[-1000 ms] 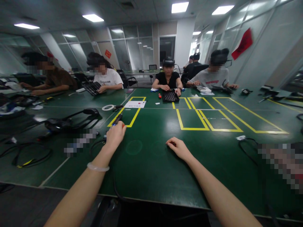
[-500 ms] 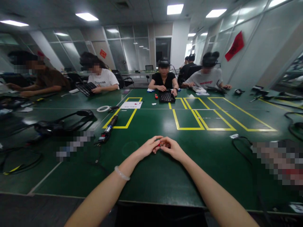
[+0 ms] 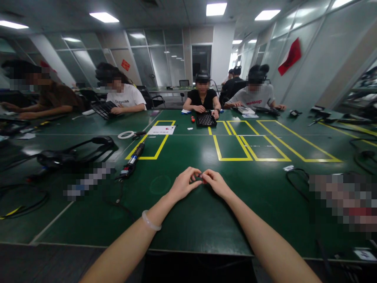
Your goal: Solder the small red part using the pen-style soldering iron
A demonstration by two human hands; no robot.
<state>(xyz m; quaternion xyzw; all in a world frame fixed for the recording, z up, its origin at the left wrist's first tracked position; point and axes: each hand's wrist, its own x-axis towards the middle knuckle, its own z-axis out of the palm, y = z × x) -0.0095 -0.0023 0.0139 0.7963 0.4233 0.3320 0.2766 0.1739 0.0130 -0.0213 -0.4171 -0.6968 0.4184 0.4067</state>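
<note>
Over the green table [image 3: 182, 232], a small dark and red object [image 3: 204, 180] is mostly hidden between my fingertips, and its kind cannot be made out. My right hand [image 3: 217, 183] is closed in a pinch on it, knuckles up. My left hand [image 3: 185, 184] curls in from the other side, thumb and fingers bent round with their tips at the same object. A pale translucent bangle [image 3: 151, 221] circles my left wrist.
Left of my hands lie an electric screwdriver [image 3: 132, 161] and a black headset-like device [image 3: 76, 151]. A white paper card [image 3: 161, 130] and yellow tape outlines [image 3: 235, 159] are ahead. Opposite, a person [image 3: 203, 98] works at a black tray [image 3: 206, 119]. Cables [image 3: 297, 184] lie right.
The red object has shifted from my left fingers toward my right fingertips. My left thumb and fingers have parted more. The view has turned slightly.
</note>
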